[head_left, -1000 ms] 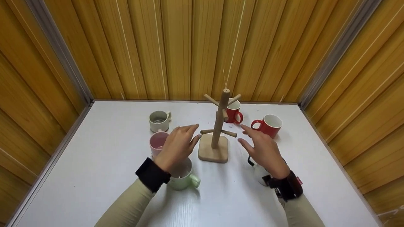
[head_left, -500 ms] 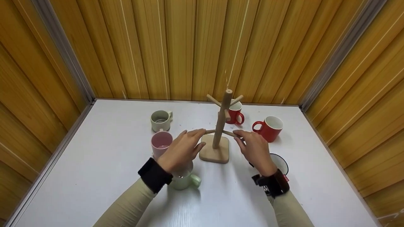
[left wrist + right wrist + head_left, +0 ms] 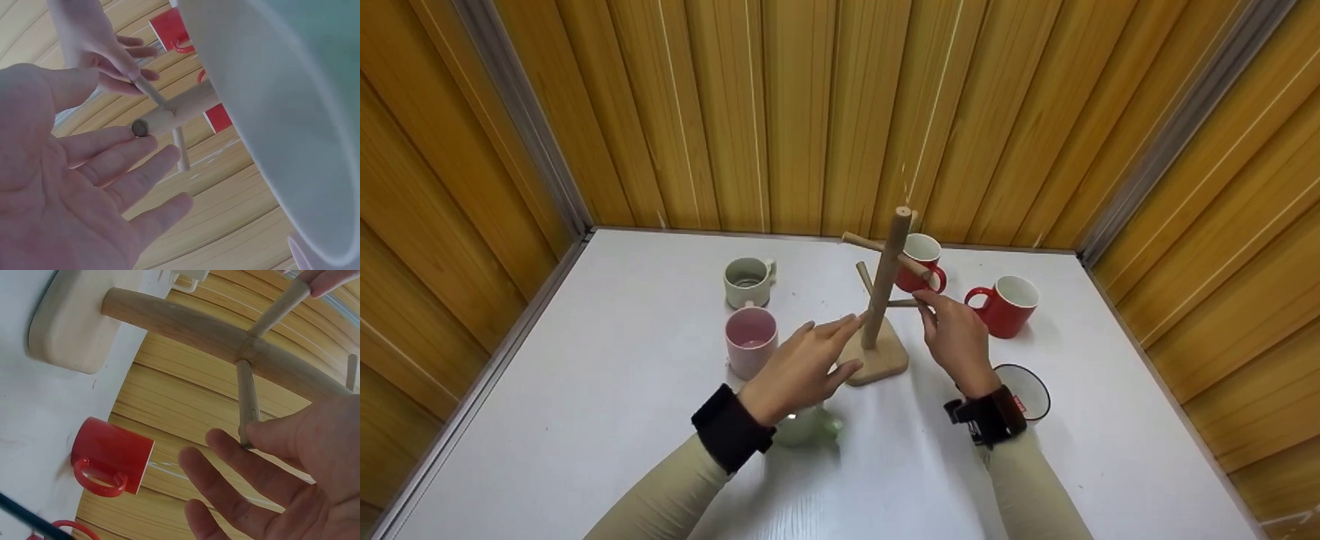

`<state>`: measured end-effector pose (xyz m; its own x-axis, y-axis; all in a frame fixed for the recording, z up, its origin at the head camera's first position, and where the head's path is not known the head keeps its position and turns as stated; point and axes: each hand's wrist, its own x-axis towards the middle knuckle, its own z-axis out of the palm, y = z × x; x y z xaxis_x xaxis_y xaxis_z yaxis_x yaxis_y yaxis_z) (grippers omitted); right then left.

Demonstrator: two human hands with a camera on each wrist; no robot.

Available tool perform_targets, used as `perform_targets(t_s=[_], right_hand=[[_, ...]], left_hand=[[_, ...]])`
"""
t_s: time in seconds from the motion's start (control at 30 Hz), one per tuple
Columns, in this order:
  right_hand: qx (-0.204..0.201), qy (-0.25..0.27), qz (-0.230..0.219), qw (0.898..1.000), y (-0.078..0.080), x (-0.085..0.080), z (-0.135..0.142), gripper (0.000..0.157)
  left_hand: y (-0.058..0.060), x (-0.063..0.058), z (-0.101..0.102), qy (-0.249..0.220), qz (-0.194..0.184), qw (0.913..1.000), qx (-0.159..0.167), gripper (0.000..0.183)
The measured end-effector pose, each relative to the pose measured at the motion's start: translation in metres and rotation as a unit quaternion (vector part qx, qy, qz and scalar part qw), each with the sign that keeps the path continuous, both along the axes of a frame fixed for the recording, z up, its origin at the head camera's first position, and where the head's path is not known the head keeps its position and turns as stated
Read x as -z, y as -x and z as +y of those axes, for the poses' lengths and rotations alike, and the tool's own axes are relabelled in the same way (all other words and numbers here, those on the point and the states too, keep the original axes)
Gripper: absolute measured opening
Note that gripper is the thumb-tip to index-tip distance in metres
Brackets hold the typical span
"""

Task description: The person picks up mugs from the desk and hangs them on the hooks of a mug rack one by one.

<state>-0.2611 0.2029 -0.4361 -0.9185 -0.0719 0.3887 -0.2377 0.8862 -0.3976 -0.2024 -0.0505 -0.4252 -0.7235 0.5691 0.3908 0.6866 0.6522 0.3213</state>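
Observation:
A wooden mug tree with slanted pegs stands mid-table on its square base. My right hand pinches the end of a lower peg between thumb and index finger; its other fingers are spread in the right wrist view. On the other side, my left hand reaches out with straight fingers, the index fingertip at the end of another lower peg. Below the left hand is a green mug, mostly hidden; a mug's pale rim fills the right of the left wrist view.
Left of the tree stand a pink mug and a grey-green mug. Two red mugs are behind and to the right: one red mug and another red mug. A white, dark-rimmed mug is beside the right wrist.
Both hands have come to the lower pegs, the right one pinching. The mug tree has turned counterclockwise seen from above, its base now askew and the front upper peg pointing right.

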Motion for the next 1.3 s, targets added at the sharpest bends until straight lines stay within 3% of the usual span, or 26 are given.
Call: perform_targets(t_s=[0.3,0.57,0.8,1.03,1.3], right_hand=[[-0.006,0.03,0.0,1.0,0.02,0.003,-0.003,0.028],[-0.015,0.049,-0.009,0.999,0.027,0.009,-0.005,0.027],[-0.012,0.043,-0.019,0.999,0.029,0.008,-0.005,0.027],[-0.017,0.04,-0.038,0.998,0.023,0.006,-0.003,0.038],[-0.022,0.024,0.005,0.999,0.004,0.0,0.003,0.047]], left_hand=[[-0.011,0.007,0.016,0.035,0.04,0.9985,0.011,0.066],[-0.02,0.006,0.025,0.058,-0.009,0.9982,0.013,0.075],[-0.021,0.006,0.02,0.059,-0.018,0.998,0.013,0.075],[-0.024,0.008,0.008,0.063,-0.022,0.9978,0.0,0.072],[-0.032,0.009,-0.018,0.124,0.017,0.9911,-0.045,0.079]])
